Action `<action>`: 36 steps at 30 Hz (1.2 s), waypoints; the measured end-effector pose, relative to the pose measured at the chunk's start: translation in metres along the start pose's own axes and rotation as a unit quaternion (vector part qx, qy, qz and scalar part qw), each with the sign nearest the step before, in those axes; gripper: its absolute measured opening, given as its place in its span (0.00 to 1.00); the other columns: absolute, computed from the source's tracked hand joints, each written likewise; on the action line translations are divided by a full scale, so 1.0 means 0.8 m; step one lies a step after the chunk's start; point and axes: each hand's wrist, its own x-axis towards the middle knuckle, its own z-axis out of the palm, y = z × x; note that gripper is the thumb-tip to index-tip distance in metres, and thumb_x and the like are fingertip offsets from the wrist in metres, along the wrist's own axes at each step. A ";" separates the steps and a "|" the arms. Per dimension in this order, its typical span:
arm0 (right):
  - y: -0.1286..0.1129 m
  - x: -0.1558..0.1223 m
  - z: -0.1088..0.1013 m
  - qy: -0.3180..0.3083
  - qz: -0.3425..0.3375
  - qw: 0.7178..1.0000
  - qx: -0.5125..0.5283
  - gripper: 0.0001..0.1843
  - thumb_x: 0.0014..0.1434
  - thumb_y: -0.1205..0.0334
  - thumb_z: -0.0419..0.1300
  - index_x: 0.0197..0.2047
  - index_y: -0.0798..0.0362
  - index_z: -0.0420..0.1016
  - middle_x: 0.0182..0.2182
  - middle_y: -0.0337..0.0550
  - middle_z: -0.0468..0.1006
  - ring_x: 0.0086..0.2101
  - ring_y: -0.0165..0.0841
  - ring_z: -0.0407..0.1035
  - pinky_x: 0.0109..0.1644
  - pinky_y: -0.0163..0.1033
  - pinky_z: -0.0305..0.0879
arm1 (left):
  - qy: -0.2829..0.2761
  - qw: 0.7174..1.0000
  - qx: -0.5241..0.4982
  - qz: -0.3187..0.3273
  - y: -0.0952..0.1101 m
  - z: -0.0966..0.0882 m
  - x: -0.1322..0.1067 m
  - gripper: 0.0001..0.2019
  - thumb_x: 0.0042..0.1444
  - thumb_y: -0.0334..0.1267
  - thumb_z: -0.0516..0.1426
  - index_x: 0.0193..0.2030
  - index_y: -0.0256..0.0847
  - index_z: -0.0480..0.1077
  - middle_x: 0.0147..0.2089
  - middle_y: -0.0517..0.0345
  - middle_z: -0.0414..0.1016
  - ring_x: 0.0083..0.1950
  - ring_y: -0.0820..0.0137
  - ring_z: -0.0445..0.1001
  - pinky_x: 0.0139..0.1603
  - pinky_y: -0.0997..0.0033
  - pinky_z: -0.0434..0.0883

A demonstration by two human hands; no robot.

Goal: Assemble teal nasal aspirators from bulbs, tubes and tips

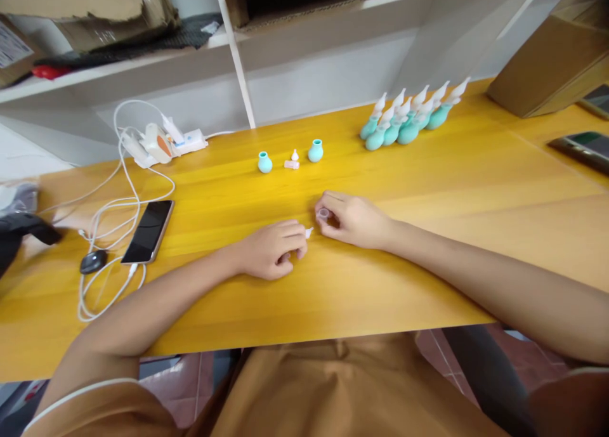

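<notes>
My left hand (pixel 272 250) is closed in a pinch on a small white pointed nozzle (pixel 309 232), whose tip sticks out to the right of the fingers. Just across from it, my right hand (pixel 352 219) has thumb and fingers curled round a translucent pinkish tube piece (pixel 323 213), its round end facing up. The two parts are close but apart. Beyond the hands lie a pinkish clear tube piece (pixel 292 165) on its side and a white nozzle (pixel 295 155). Two turquoise rubber bulbs with open necks flank them: a left bulb (pixel 265 163) and a right bulb (pixel 315 151).
Several turquoise bulbs with white nozzles (pixel 408 131) stand grouped at the back right. A phone (pixel 148 232), white cables (pixel 98 224) and a power strip (pixel 190 142) occupy the left. A cardboard box (pixel 547 66) and another phone (pixel 583 150) are at the right.
</notes>
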 end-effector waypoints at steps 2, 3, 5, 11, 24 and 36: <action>0.001 -0.002 -0.002 -0.005 0.002 1.000 0.003 0.04 0.66 0.63 0.61 0.44 0.52 0.73 0.40 0.44 0.80 0.34 0.33 0.71 0.37 0.37 0.60 | 0.064 0.996 -0.058 -0.026 -0.007 -0.003 -0.002 0.10 0.52 0.27 0.55 0.39 0.44 0.68 0.40 0.56 0.72 0.42 0.63 0.68 0.46 0.61 0.67; 0.002 -0.003 -0.003 -0.009 0.002 1.000 0.004 0.04 0.66 0.63 0.61 0.44 0.52 0.72 0.40 0.45 0.80 0.34 0.33 0.71 0.37 0.37 0.60 | 0.107 0.988 -0.098 -0.050 -0.013 -0.004 -0.003 0.09 0.51 0.29 0.55 0.39 0.44 0.68 0.40 0.55 0.72 0.42 0.62 0.68 0.45 0.61 0.66; 0.002 -0.003 -0.004 -0.017 0.004 1.000 0.002 0.04 0.67 0.62 0.61 0.44 0.52 0.72 0.40 0.45 0.80 0.34 0.33 0.71 0.37 0.38 0.59 | 0.181 0.961 -0.175 -0.112 -0.025 -0.010 -0.004 0.08 0.48 0.32 0.53 0.37 0.43 0.67 0.37 0.56 0.70 0.39 0.63 0.67 0.42 0.60 0.66; 0.001 -0.004 -0.004 -0.024 0.012 1.000 -0.012 0.05 0.69 0.60 0.59 0.45 0.52 0.73 0.40 0.44 0.80 0.33 0.33 0.71 0.37 0.38 0.58 | -0.060 0.982 -0.096 -0.154 -0.024 -0.033 0.004 0.09 0.48 0.30 0.57 0.38 0.43 0.71 0.42 0.55 0.72 0.45 0.62 0.68 0.52 0.60 0.68; -0.001 -0.003 -0.006 -0.037 0.017 0.999 -0.009 0.06 0.70 0.60 0.59 0.46 0.52 0.73 0.40 0.45 0.82 0.34 0.34 0.73 0.37 0.38 0.58 | -0.086 0.991 -0.010 -0.098 -0.008 -0.030 0.003 0.06 0.54 0.29 0.65 0.37 0.43 0.75 0.45 0.55 0.73 0.49 0.63 0.68 0.58 0.59 0.67; -0.025 -0.004 0.000 0.061 0.021 0.975 0.213 0.04 0.71 0.60 0.62 0.43 0.52 0.75 0.32 0.39 0.73 0.28 0.27 0.63 0.32 0.34 0.60 | 0.271 0.877 -0.343 -0.197 -0.043 -0.008 0.000 0.25 0.56 0.60 0.70 0.30 0.41 0.68 0.34 0.60 0.66 0.37 0.69 0.65 0.42 0.66 0.65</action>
